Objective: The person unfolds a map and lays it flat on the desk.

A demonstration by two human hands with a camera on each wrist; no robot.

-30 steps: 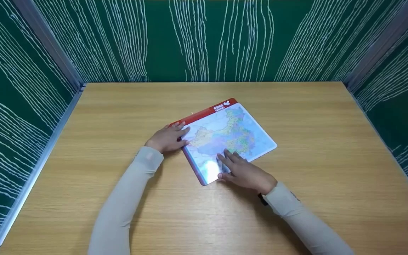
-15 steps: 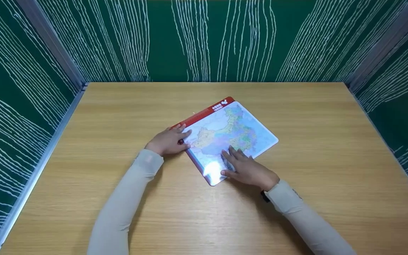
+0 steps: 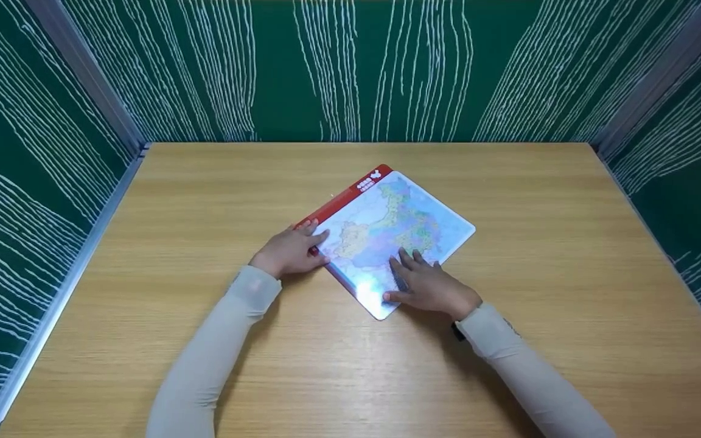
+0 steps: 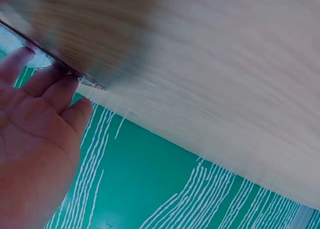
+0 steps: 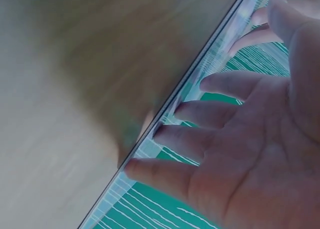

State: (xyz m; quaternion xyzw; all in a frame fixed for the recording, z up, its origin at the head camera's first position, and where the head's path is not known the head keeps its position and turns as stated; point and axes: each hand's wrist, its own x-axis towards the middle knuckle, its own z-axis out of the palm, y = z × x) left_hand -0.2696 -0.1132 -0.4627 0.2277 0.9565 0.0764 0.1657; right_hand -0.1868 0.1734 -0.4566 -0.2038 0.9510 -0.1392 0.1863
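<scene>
A thin, glossy map board (image 3: 362,234) with a red title strip lies turned at an angle on the wooden table. My left hand (image 3: 288,250) rests on its left corner, fingers spread over the red strip and the edge. On the lower right edge, my right hand (image 3: 434,288) touches the printed face with spread, fairly straight fingers. The left wrist view has the left hand (image 4: 42,116) with fingertips against the board's thin edge. Fingertips of the right hand (image 5: 235,144) meet the board (image 5: 187,84) in the right wrist view. Neither hand curls round it.
The wooden tabletop (image 3: 350,377) extends around the board on all sides. Green panels (image 3: 381,73) with white wavy lines stand behind and at both sides, joined by grey posts (image 3: 86,73). A bright glare sits on the board's lower corner.
The board has turned counterclockwise: its bottom corner swung right and its right corner moved up. My left hand shifted slightly down, my right hand slightly right and up, both still touching it.
</scene>
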